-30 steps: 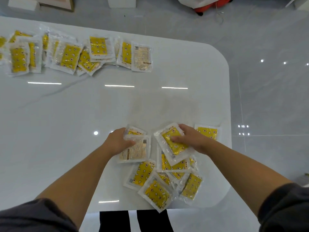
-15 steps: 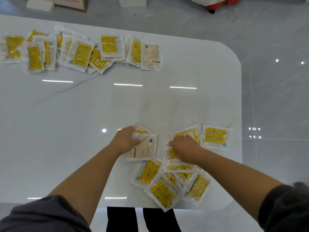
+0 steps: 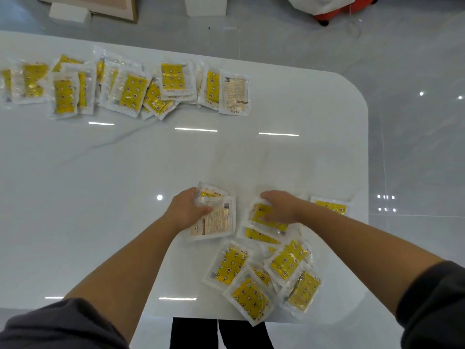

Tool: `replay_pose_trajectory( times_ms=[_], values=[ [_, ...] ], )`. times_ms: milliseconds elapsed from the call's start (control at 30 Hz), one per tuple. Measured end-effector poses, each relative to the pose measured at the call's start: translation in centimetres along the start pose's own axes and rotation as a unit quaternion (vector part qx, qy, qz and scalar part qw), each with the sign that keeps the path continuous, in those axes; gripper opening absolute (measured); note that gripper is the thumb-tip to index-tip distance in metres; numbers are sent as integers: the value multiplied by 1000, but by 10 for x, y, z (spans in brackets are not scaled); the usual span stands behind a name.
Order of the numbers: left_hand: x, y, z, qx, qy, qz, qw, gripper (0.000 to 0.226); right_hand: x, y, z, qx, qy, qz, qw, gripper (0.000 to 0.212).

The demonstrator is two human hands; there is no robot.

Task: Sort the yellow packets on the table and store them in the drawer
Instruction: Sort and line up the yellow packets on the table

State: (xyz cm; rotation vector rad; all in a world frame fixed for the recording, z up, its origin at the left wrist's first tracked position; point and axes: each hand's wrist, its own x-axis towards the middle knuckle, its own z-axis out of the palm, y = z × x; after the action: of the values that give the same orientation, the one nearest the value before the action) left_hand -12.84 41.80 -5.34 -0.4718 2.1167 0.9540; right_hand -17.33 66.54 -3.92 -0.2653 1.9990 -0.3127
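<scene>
My left hand grips a small stack of packets near the front of the white table; the top one lies back side up, showing pale printed text. To its right, my right hand rests with curled fingers on a yellow packet at the top of a loose pile. Several more yellow packets lie overlapping in that pile toward the front edge. A single yellow packet sits apart, just beyond my right forearm. No drawer is visible.
A long row of yellow packets lies along the table's far side, ending in one turned back side up. The table's rounded right edge is close to the pile. On the grey floor beyond are white boxes and a framed board.
My right hand has shifted a little left and away from me onto another packet in the pile. The left hand keeps hold of its stack. The camera has tilted.
</scene>
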Motion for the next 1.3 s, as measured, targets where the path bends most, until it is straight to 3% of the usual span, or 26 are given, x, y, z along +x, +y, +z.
replay_pose_trajectory(
  times_ms=[133, 200, 333, 433, 567, 633, 733, 767, 1000, 1300],
  values=[
    [10, 22, -34, -123, 56, -4, 991, 26, 18, -17, -46, 196, 97, 6, 976, 33],
    [22, 34, -55, -173, 93, -8, 981, 28, 25, -32, -70, 329, 146, 4, 933, 23],
    [59, 55, -100, -284, 155, -25, 946, 42, 57, -57, -113, 514, 205, 11, 833, 26],
    [90, 73, -136, -328, 193, -18, 925, 61, 86, -75, -140, 592, 227, 22, 773, 35],
    [136, 88, -173, -322, 212, 10, 923, 64, 124, -85, -172, 627, 267, 5, 731, 28],
    [156, 92, -178, -236, 218, 24, 947, 63, 141, -80, -179, 570, 305, 38, 762, 38],
    [172, 91, -172, 7, 275, 46, 960, 72, 156, -68, -171, 309, 334, 142, 879, 60],
    [175, 89, -167, 65, 297, 50, 951, 76, 158, -65, -166, 233, 348, 158, 894, 67],
    [173, 83, -154, 146, 344, 79, 924, 76, 152, -71, -146, 141, 380, 131, 905, 71],
    [118, 75, -113, 156, 294, 165, 929, 37, 94, -39, -85, 62, 313, 96, 943, 57]
  ],
)
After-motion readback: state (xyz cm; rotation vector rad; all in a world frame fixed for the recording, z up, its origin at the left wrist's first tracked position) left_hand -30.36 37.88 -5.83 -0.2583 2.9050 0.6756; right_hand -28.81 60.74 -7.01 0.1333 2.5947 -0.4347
